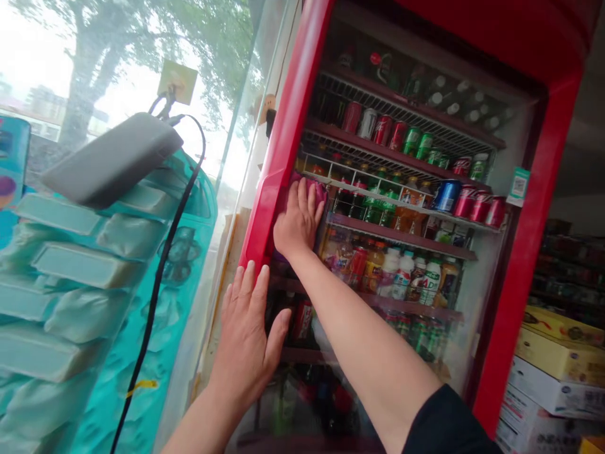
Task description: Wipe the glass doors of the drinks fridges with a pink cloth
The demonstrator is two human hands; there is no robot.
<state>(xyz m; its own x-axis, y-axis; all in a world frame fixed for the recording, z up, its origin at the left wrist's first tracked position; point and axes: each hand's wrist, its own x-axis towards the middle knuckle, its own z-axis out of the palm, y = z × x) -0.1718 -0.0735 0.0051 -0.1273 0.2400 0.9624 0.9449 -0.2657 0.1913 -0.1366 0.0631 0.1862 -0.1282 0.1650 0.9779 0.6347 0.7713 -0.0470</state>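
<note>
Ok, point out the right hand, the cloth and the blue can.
right hand (297, 224), head view, on the back of the hand.
cloth (322, 189), head view, on the pink edge showing past that hand.
blue can (447, 195), head view, on its side wall.

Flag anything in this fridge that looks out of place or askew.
At the right end of the white wire shelf, a blue can and the red cans beside it lie on their sides, while bottles along that shelf stand upright.
</note>
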